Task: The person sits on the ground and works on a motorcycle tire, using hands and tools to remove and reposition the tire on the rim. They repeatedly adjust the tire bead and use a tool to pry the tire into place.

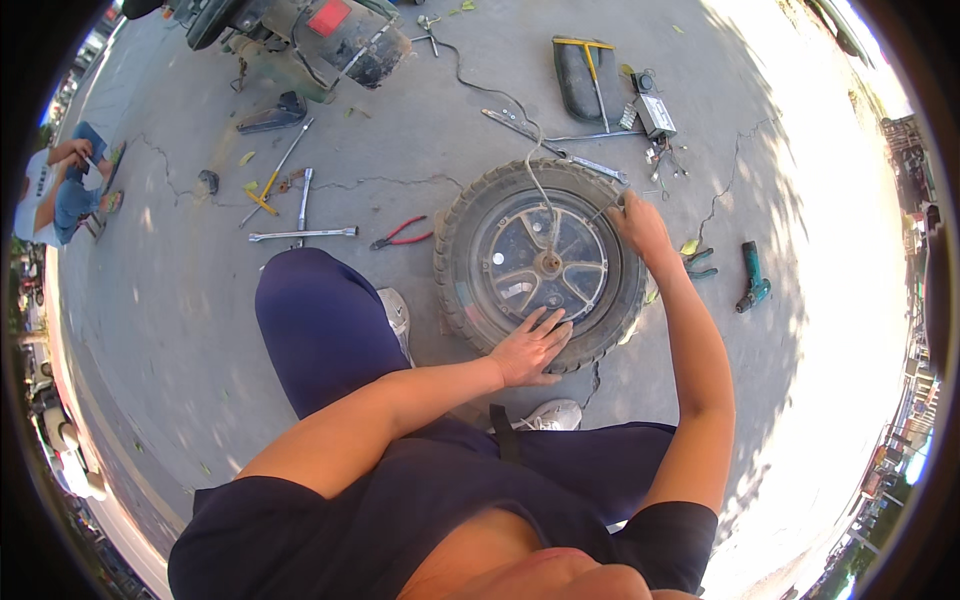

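Note:
A wheel with a knobbly black tyre (458, 290) and a dark spoked hub (520, 240) lies flat on the ground in front of me. A grey cable (537, 180) runs out of the hub's middle toward the far side. My left hand (533, 350) rests with fingers spread on the near side of the wheel, across hub edge and tyre. At the wheel's right edge, my right hand (642, 230) is closed on a thin metal rod (604, 209) that reaches toward the inner edge of the tyre. Its hidden end I cannot make out. Just beyond that hand lies a wrench (592, 166).
Red-handled pliers (402, 233), a cross wrench (303, 235) and a yellow-handled tool (277, 175) lie left. A green drill (752, 277) and dark glove (701, 264) lie right. Beyond are a silver box (655, 116), black pad (585, 85) and vehicle (320, 45). Someone (70, 190) sits far left.

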`<state>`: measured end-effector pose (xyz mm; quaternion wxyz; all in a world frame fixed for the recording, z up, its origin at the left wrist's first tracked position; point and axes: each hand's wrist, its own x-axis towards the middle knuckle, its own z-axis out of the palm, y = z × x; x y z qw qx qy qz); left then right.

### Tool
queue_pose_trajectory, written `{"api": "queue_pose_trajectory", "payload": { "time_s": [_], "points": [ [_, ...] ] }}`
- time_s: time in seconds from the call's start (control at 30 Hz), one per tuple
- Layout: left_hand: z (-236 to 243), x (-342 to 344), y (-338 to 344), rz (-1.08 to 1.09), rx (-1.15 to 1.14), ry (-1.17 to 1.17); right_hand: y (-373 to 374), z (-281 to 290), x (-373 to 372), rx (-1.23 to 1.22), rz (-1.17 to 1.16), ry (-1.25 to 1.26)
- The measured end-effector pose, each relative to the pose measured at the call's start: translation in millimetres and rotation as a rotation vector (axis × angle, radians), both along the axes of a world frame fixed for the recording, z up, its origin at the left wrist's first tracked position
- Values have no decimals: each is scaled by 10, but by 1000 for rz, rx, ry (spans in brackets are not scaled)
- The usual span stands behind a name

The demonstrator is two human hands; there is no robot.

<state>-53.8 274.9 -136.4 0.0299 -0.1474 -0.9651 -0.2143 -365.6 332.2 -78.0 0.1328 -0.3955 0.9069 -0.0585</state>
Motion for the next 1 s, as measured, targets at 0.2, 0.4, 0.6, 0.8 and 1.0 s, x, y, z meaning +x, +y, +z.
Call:
{"api": "queue_pose_trajectory", "payload": {
  "time_s": [0.2, 0.4, 0.6, 0.8, 1.0],
  "points": [
    [4, 13, -23, 2, 25, -10, -134, -301, 134, -261, 285, -40],
    [28, -4, -48, -2, 26, 4, -294, -206, 14, -69, 562, 15],
    [-8, 2, -40, -1, 39, -8, -355, -216, 15, 0, 493, 21],
    [-25, 7, -41, 3, 42, 7, -459, -233, -14, -7, 272, -134],
    [-34, 19, -42, 8, 67, 61, -542, -295, 38, 83, 211, 44]
  ]
}}
